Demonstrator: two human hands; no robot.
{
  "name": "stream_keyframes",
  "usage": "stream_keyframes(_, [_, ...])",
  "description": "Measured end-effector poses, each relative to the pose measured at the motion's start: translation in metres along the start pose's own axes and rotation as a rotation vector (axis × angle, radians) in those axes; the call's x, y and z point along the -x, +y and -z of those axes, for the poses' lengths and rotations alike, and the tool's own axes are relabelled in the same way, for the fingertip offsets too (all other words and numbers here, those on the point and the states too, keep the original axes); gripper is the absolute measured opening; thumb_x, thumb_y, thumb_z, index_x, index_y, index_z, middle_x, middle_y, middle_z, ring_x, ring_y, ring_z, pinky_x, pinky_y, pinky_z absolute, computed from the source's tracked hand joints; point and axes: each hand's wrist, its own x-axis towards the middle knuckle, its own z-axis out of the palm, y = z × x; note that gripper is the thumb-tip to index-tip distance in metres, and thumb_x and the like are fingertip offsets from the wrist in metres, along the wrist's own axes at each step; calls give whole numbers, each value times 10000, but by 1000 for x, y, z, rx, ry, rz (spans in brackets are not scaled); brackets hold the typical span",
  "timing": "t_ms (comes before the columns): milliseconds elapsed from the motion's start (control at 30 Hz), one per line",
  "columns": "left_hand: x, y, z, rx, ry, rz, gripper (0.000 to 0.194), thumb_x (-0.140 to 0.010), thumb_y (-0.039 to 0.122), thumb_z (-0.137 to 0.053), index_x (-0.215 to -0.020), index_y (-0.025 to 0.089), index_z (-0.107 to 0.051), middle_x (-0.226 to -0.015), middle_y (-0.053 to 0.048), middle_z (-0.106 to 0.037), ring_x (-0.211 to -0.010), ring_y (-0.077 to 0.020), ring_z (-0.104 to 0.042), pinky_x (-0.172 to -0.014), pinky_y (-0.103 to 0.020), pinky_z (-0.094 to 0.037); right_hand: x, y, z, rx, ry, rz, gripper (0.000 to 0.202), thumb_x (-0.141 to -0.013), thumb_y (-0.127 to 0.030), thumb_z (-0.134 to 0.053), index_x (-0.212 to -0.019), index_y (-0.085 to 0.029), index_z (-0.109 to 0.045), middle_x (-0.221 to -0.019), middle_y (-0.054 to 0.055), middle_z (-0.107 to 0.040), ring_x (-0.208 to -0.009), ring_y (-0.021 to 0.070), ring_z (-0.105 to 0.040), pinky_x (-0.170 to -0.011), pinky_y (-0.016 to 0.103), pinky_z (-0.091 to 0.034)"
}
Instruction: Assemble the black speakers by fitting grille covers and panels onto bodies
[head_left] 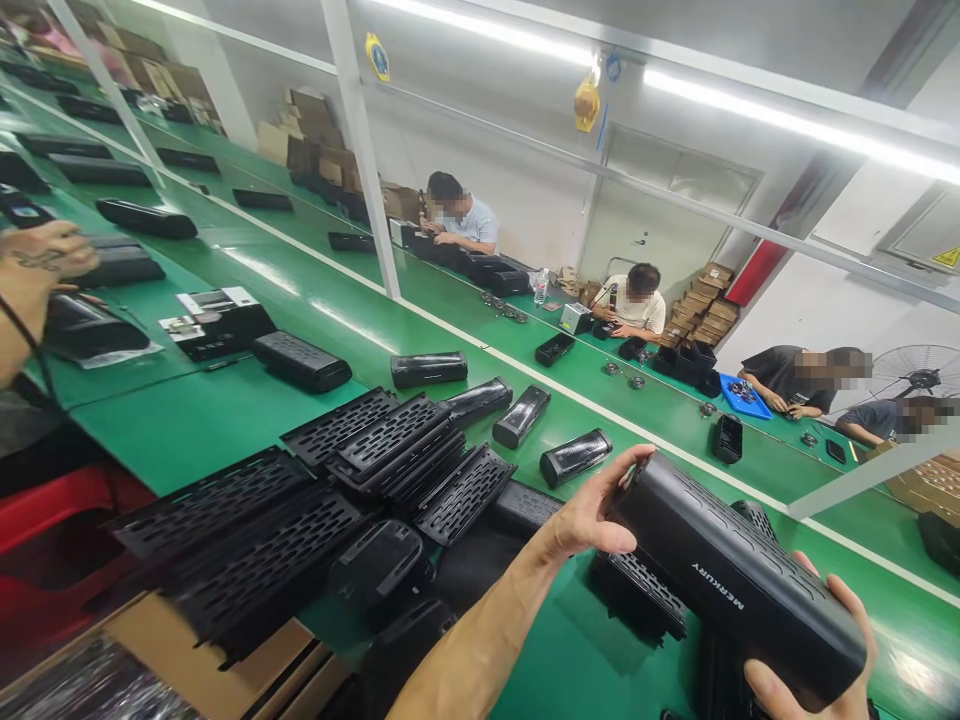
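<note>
Casing marked MERKURY is held by left grip and right grip

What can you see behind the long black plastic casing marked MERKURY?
Around the edges of the MERKURY casing, parts of a black slotted panel and another perforated black piece show, with green tabletop. The rest, and anything directly behind, is covered and cannot be seen.

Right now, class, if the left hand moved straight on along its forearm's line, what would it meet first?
The black MERKURY-branded housing, whose end the left hand holds. Beyond it, the line seems to cross the green work surface, though depth is unclear.
</note>
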Motion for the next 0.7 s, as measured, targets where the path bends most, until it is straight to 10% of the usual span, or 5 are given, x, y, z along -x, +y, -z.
stream_keyframes(167, [3, 19, 1, -125, -40, 81, 1130, -608, 414, -964, -1592, 311, -417, -1624, -101, -423, -1452, -411, -422, -1214, -515, -322, -5, -6, 2, -85, -24, -87, 1157, -752, -673, -787, -1648, -383, -115, -1696, 79, -308, -1517, 485, -340, -1258, 670, -247])
stream_keyframes(700, [-1, 34, -4, -163, -92, 203, 1047, -629, 325, -916, -1557, 290, -432, -1329, -79, -595, -1239, -341, -550, -1101, -457, -407, -9, -2, -4, -225, -60, -170, 1074, -820, -627, -752, -1648, -391, -110, -1705, 99, -304, -1505, 423, -393, -1211, 607, -347])
